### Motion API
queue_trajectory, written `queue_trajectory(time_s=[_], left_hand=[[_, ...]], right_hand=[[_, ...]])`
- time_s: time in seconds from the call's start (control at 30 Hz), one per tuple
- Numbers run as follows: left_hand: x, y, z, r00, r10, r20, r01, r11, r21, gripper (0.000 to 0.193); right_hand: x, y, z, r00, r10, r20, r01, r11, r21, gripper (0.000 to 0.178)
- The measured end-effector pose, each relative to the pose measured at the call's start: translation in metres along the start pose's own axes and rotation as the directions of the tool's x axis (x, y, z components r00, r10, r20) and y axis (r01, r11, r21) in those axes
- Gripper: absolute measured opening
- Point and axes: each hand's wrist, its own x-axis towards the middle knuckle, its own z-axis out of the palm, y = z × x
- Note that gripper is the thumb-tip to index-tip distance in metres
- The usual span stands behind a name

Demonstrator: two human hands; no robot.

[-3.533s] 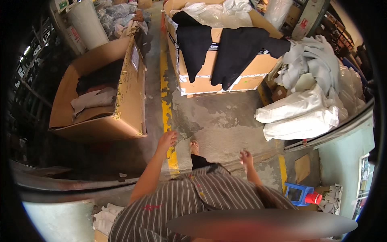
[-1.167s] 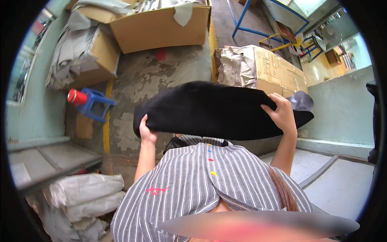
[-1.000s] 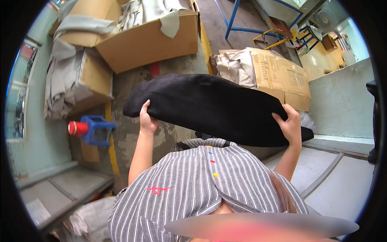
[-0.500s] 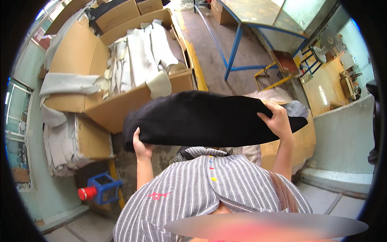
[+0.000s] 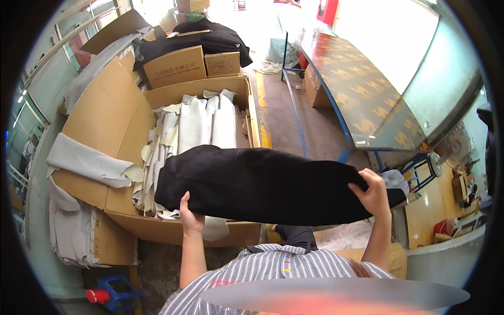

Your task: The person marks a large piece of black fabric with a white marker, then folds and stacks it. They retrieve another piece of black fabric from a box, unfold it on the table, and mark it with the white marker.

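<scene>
A long black leather-like sheet point(image 5: 262, 184) stretches sideways in front of me, held up by both hands. My left hand point(image 5: 192, 216) is closed on its near left edge, thumb on top and the other fingers hidden beneath. At the right end my right hand point(image 5: 374, 192) grips the same sheet between thumb and fingers. A grey patch point(image 5: 395, 181) shows beside the right hand; I cannot tell whether it is the sheet's underside. The sheet's left part hangs over the near side of a large open carton point(image 5: 181, 231), where several pale grey-white sheets point(image 5: 194, 123) lie in rolls and folds.
A pale sheet point(image 5: 92, 157) drapes over the carton's left flap. Behind stand smaller cartons point(image 5: 176, 68) with black material point(image 5: 210, 39) on top. A blue-framed table point(image 5: 362, 94) is at the far right. A blue stool point(image 5: 119, 294) with a red object point(image 5: 97, 296) sits low left.
My view has tilted up, showing more of the carton and table. The black sheet, still in both hands, now overlaps the carton's near part. Both hands keep their grip.
</scene>
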Motion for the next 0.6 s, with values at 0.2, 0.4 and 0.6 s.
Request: queue_trajectory(time_s=[0.2,0.4,0.6], left_hand=[[0.106,-0.144,0.099,0.998,0.019,-0.053,-0.019,1.000,-0.011,0.043],[0.248,-0.308,0.161,0.999,0.005,-0.037,0.007,0.951,0.308,0.051],[0.329,-0.366,0.266,0.988,0.046,-0.151,0.056,0.794,0.605,0.063]], right_hand=[[0.169,0.148,-0.016,0.997,0.027,-0.077,-0.040,0.982,-0.182,0.025],[0.311,0.344,-0.021,0.991,0.003,-0.132,-0.038,0.965,-0.261,0.027],[0.343,0.524,0.031,0.933,0.277,-0.231,-0.312,0.941,-0.134,0.028]])
